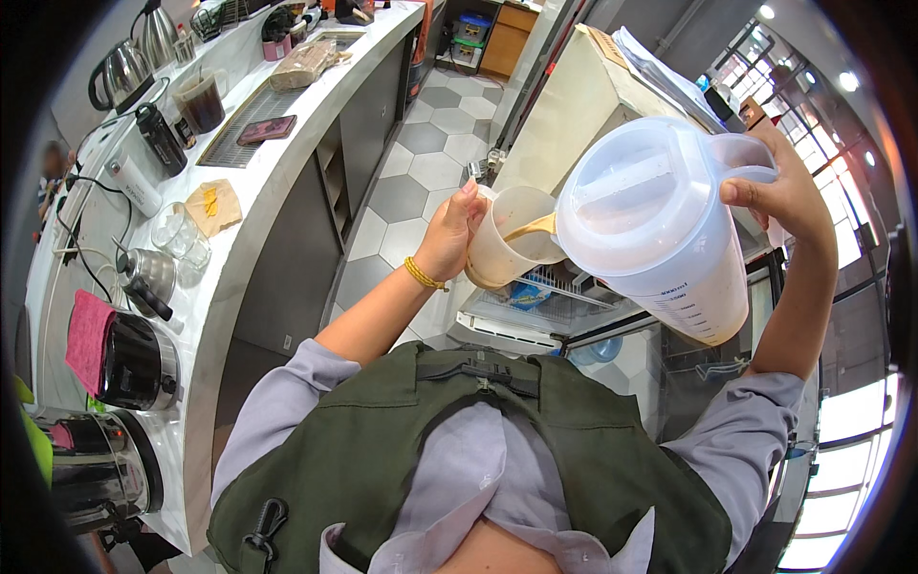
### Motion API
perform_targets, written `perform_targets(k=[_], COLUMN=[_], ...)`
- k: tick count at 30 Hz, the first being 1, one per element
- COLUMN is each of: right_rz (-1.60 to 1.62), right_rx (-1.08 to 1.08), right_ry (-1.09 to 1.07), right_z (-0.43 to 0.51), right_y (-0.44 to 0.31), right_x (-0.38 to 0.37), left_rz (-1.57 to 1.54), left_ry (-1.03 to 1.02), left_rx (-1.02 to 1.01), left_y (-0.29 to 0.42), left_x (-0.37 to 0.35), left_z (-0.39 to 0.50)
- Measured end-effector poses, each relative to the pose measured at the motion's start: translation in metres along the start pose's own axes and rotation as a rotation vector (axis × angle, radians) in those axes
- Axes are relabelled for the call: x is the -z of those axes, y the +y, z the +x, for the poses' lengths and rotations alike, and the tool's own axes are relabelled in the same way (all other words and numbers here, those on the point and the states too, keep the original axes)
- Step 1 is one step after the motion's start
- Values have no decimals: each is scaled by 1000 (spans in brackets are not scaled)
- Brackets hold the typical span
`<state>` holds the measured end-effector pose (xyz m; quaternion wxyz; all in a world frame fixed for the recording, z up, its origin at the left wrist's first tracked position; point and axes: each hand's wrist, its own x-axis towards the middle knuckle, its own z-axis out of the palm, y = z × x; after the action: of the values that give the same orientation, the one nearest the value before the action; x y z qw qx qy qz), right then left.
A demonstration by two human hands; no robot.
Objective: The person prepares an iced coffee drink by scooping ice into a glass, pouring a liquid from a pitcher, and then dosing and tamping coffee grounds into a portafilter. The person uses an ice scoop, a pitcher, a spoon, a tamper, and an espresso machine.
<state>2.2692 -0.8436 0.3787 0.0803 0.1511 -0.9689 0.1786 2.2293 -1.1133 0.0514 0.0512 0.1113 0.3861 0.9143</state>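
Observation:
My right hand [782, 183] grips the handle of a large translucent plastic pitcher [688, 280] with a lid and measuring marks on its side. The pitcher is tilted to the left, and a tan, milky liquid [534, 227] streams from its spout. Below the spout, a smaller translucent plastic measuring jug [502, 251] catches the stream. My left hand [452, 233] is closed around this jug's handle. Some tan liquid shows at the jug's bottom; how full it is I cannot tell.
An open-doored refrigerator [516, 323] with wire shelves stands beneath the vessels. Along the left runs a curved white counter [265, 154] bearing a phone [267, 130], a jug of dark liquid [201, 102], a gooseneck kettle [147, 276] and a glass [179, 237]. Papers [667, 72] lie atop the refrigerator.

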Motion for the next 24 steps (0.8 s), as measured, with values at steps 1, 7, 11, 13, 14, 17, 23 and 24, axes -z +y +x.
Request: perform_targets(k=[1, 7, 11, 13, 14, 17, 23, 24], right_rz=[-1, -31, -35, -25, -21, -2, 14, 22], right_rx=[-3, -10, -33, -25, -22, -26, -39, -68], right_ry=[2, 5, -16, -2, 5, -23, -3, -3], right_z=[0, 0, -1, -1, -2, -2, -4, -5], right_y=[1, 5, 4, 4, 3, 4, 12, 14], right_x=[0, 1, 2, 2, 2, 2, 0, 0], left_rz=[-6, -5, 3, -5, -3, -5, -2, -4], left_ry=[4, 16, -5, -5, 0, 0, -6, -6], left_rx=[1, 13, 11, 23, 16, 16, 5, 3], left_y=[0, -3, -5, -6, -6, -6, -7, -7], left_x=[0, 2, 5, 5, 5, 5, 5, 5], left_z=[0, 1, 3, 4, 4, 4, 5, 5])
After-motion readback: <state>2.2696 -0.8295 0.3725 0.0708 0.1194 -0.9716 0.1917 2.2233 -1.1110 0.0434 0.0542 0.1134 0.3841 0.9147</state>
